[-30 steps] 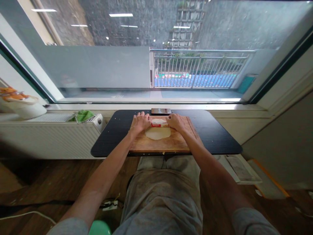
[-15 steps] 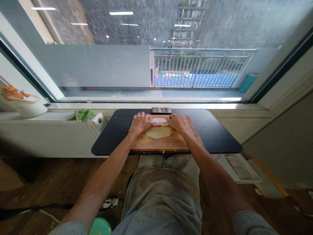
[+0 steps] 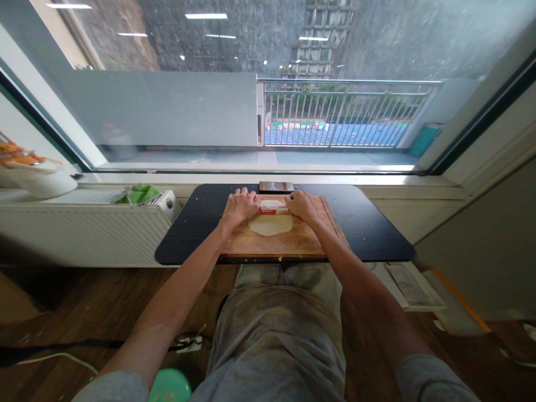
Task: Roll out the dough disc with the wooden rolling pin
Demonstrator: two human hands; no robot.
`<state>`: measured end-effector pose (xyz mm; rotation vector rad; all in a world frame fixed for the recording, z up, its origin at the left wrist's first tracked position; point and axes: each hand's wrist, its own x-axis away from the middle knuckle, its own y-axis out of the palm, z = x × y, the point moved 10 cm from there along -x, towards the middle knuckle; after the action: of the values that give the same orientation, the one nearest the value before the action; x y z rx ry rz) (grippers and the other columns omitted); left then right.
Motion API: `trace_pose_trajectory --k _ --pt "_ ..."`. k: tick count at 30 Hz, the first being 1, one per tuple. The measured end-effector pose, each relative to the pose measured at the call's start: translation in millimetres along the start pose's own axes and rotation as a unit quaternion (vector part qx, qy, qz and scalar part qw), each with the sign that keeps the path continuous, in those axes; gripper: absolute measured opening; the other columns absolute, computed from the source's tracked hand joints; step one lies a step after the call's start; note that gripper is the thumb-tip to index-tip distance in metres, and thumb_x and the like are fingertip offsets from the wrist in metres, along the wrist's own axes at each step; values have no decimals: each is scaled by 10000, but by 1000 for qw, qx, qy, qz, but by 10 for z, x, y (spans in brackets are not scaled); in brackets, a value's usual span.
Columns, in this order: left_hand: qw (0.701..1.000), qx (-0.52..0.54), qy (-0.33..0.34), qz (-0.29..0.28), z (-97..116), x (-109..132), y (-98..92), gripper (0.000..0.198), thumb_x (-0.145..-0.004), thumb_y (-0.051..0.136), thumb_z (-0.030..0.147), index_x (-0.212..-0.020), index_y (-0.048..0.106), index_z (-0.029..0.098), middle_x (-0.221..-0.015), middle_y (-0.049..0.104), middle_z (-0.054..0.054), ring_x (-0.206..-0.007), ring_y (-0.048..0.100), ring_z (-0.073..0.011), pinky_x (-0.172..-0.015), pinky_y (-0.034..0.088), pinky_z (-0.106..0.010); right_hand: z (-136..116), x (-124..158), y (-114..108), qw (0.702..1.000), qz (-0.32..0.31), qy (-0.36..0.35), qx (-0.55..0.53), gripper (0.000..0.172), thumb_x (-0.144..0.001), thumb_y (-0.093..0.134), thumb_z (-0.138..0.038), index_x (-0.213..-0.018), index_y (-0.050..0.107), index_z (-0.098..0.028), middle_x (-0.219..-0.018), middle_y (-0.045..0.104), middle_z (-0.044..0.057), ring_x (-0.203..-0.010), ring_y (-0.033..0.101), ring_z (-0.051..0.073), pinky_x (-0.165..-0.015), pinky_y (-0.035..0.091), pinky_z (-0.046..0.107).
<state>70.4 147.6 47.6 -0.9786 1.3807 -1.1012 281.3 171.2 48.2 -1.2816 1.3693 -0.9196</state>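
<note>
A sheet of pale, flattened dough (image 3: 270,225) lies on a wooden board (image 3: 272,247). Across its far part rests a rolling pin (image 3: 274,208) that carries a red-and-white printed label. My left hand (image 3: 243,206) is closed over the pin's left end, and my right hand (image 3: 302,207) is closed over its right end. Both ends of the pin are hidden under my fingers. Dough shows beyond the pin as well as on the near side of it.
The board sits on a black table (image 3: 372,229) with rounded corners. Behind the board lies a phone (image 3: 276,186). A radiator (image 3: 92,234) stands to the left with a green cloth (image 3: 142,194) on top. Beyond is a large window. A green stool (image 3: 171,385) is low on the left.
The camera view has shifted slightly. Both hands and the rolling pin keep nearly the same place on the board, with no clear movement.
</note>
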Motion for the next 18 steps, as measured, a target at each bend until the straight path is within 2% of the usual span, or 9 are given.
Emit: trace_pose_trajectory --k 12,18 --pt "1000 -1 0 7 19 23 -11 487 -1125 373 423 -1272 781 203 -1343 728 -188 -1253 672 -361 -1037 519 -477 14 -10 32 1000 -13 -6 8 531 -1120 449 -437 -1186 887 -145 -1234 839 253 -1090 829 309 -887 525 301" --pt "1000 4 2 5 28 45 -34 493 -1125 363 417 -1263 787 207 -1339 728 -187 -1254 666 -366 -1048 513 -494 3 0 36 1000 -15 -12 12 506 -1114 450 -399 -1189 885 -151 -1238 844 236 -1102 829 297 -889 519 284"
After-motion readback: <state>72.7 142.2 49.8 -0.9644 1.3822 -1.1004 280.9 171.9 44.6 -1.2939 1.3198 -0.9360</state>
